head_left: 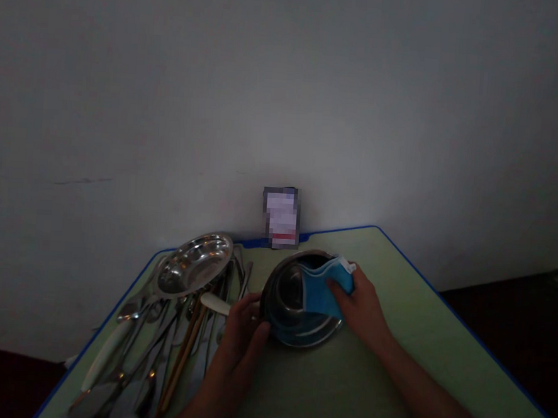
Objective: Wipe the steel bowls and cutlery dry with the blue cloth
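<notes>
A shiny metal bowl [289, 291] is tilted above the middle of the green table, its hollow facing me. My left hand [245, 336] grips its left rim, fingers behind and thumb at the front. In my right hand [361, 305] is a blue disposable face mask [318, 293], pinched between thumb and fingers. The mask reaches over the bowl's right side and lies against or just in front of its inner wall; I cannot tell how firmly it touches. A white handle [215, 304] sticks out just left of my left hand.
Spoons, knives and other metal utensils crowd the table's left side, with wooden chopsticks [185, 354] among them. A shallow metal dish [197, 267] rests on the pile. A blurred, upright rectangular object [282, 218] leans on the wall [286, 96] behind the blue-edged table [390, 392].
</notes>
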Motion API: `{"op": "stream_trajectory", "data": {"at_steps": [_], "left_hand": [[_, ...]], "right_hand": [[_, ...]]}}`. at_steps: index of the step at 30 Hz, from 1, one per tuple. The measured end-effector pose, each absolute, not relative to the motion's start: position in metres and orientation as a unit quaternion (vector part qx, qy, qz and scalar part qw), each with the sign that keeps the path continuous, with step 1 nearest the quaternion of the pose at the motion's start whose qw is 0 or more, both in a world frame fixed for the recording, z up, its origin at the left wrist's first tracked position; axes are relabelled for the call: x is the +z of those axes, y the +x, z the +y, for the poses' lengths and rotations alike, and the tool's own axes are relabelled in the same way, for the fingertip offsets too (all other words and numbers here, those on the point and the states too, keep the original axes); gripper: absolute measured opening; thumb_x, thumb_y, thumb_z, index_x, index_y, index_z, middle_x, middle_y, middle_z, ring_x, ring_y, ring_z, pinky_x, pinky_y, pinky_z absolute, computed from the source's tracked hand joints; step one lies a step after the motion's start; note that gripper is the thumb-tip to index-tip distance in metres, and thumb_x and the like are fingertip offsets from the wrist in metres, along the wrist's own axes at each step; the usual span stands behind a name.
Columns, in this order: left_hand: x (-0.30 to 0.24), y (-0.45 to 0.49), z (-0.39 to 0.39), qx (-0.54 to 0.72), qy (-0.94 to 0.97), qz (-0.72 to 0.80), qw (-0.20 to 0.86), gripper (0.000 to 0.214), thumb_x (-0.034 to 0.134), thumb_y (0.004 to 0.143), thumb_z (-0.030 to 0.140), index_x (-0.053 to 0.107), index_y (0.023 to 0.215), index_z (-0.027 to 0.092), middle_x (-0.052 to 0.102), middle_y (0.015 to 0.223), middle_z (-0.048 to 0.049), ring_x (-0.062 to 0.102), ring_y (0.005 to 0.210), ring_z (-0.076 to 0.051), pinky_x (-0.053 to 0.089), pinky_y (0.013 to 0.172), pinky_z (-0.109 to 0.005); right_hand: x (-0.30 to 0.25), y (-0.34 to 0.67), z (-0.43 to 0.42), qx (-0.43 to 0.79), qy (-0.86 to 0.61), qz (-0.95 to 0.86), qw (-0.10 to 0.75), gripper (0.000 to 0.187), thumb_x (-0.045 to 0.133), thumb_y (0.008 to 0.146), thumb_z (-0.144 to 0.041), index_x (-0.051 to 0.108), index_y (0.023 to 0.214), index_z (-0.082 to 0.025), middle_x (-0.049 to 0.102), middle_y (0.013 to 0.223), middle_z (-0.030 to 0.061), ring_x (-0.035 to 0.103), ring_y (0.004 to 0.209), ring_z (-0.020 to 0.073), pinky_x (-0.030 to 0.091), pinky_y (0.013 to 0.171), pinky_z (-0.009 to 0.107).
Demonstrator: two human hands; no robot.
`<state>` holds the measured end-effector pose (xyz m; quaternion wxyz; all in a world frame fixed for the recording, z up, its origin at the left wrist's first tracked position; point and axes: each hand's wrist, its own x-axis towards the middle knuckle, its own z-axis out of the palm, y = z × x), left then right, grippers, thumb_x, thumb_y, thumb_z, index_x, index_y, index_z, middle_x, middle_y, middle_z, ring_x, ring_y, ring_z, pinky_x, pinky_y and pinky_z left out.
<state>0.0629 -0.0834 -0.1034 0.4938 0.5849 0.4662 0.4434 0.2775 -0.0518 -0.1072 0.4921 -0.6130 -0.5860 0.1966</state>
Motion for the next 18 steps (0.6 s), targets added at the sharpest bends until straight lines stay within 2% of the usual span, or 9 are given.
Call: {"op": "stream_trajectory", "data": {"at_steps": [3,5,7,10,15,18], "left_hand": [[-0.101,0.061,-0.081,0.411,0.612,0.459,0.496,0.040,0.047,0.086,0.034,0.037,0.123,0.025,0.057,0.121,-0.0076,0.053,0.111,-0.021,0.044,0.092,-0.036],[-0.100,0.061,-0.080,0.384,0.632,0.472,0.480,0.038,0.051,0.084,0.035,0.046,0.120,0.024,0.060,0.117,-0.0070,0.054,0.110,-0.023,0.042,0.094,-0.038],[-0.101,0.060,-0.078,0.356,0.642,0.494,0.465,0.030,0.054,0.081,0.037,0.058,0.107,0.022,0.065,0.107,-0.0065,0.059,0.101,-0.025,0.044,0.091,-0.040],[-0.103,0.060,-0.077,0.333,0.641,0.513,0.463,0.025,0.054,0.080,0.038,0.064,0.095,0.021,0.069,0.091,-0.0063,0.063,0.087,-0.026,0.048,0.083,-0.040],[-0.102,0.062,-0.079,0.336,0.645,0.496,0.475,0.041,0.052,0.082,0.035,0.052,0.120,0.022,0.067,0.098,-0.0067,0.063,0.084,-0.024,0.053,0.072,-0.037],[-0.099,0.066,-0.082,0.363,0.629,0.478,0.493,0.046,0.053,0.081,0.034,0.047,0.125,0.022,0.065,0.103,-0.0073,0.063,0.084,-0.023,0.055,0.064,-0.032]], "right_hand": [[-0.100,0.277,-0.056,0.186,-0.599,-0.615,0.477,0.028,0.046,0.071,-0.016,0.053,0.098,-0.018,0.061,0.090,0.0039,0.056,0.082,0.0187,0.044,0.077,0.032],[-0.096,0.274,-0.060,0.184,-0.589,-0.634,0.467,0.033,0.046,0.069,-0.013,0.053,0.101,-0.018,0.061,0.089,0.0032,0.056,0.081,0.0180,0.044,0.076,0.031],[-0.094,0.270,-0.063,0.180,-0.588,-0.640,0.461,0.034,0.047,0.069,-0.013,0.053,0.102,-0.018,0.061,0.090,0.0035,0.057,0.081,0.0179,0.044,0.075,0.030],[-0.097,0.266,-0.065,0.172,-0.608,-0.623,0.460,0.035,0.051,0.071,-0.018,0.051,0.106,-0.018,0.062,0.095,0.0051,0.058,0.084,0.0191,0.044,0.075,0.031],[-0.107,0.266,-0.060,0.176,-0.644,-0.596,0.446,0.029,0.056,0.072,-0.031,0.055,0.098,-0.018,0.064,0.086,0.0045,0.059,0.075,0.0196,0.045,0.067,0.031],[-0.113,0.266,-0.054,0.186,-0.646,-0.579,0.461,0.025,0.055,0.072,-0.034,0.057,0.092,-0.019,0.065,0.080,0.0029,0.059,0.071,0.0190,0.045,0.065,0.030]]}}
